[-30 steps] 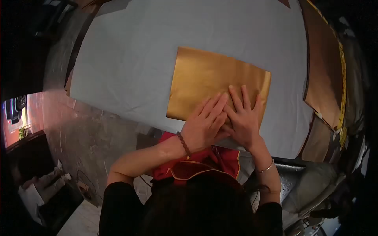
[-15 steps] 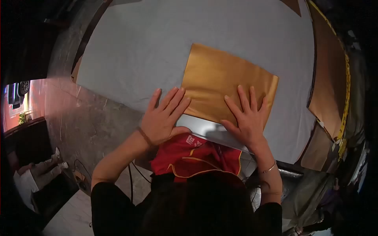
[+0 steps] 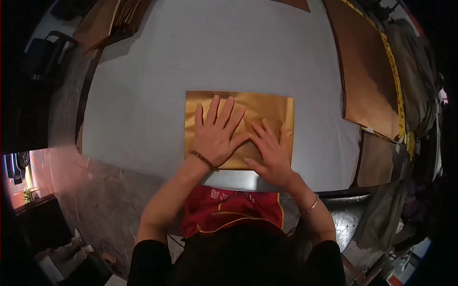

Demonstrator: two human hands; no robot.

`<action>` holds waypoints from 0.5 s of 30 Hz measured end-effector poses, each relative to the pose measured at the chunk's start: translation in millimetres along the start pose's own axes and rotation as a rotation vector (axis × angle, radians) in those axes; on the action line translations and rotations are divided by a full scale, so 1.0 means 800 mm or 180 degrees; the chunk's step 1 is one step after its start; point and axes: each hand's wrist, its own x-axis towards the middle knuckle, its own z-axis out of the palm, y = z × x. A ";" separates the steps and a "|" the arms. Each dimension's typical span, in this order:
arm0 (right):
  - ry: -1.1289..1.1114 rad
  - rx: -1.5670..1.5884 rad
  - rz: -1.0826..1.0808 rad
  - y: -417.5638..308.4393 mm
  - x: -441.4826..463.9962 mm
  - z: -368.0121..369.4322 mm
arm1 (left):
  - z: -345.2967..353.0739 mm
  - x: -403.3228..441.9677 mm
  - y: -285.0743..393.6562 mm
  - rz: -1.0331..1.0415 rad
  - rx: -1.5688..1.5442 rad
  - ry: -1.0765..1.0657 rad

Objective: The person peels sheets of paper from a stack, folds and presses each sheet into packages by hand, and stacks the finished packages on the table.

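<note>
Fingers point(image 3: 225, 113) apart on gold sheet point(image 3: 257, 107)

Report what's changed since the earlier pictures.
The left hand, first against the right hand, moved out to the gold sheet's left edge, then forward and inward; it now lies spread on the left half. The view turned too. Neither hand grips anything. The right hand stayed on the near right part.

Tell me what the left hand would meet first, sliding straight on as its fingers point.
The left hand would first reach the far edge of the gold sheet, then the grey cover; beyond, the way looks free, though depth is unclear.
</note>
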 end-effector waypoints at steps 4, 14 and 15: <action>0.0739 0.1031 0.0678 -0.003 0.023 -0.007 | -0.005 0.002 0.005 -0.0023 0.0211 -0.0077; 0.0660 -0.0532 0.0795 0.066 0.035 -0.003 | -0.001 0.004 0.006 -0.0016 0.0094 0.0025; 0.0660 -0.0766 0.0799 0.070 0.033 -0.005 | -0.002 0.003 0.005 -0.0006 0.0078 0.0037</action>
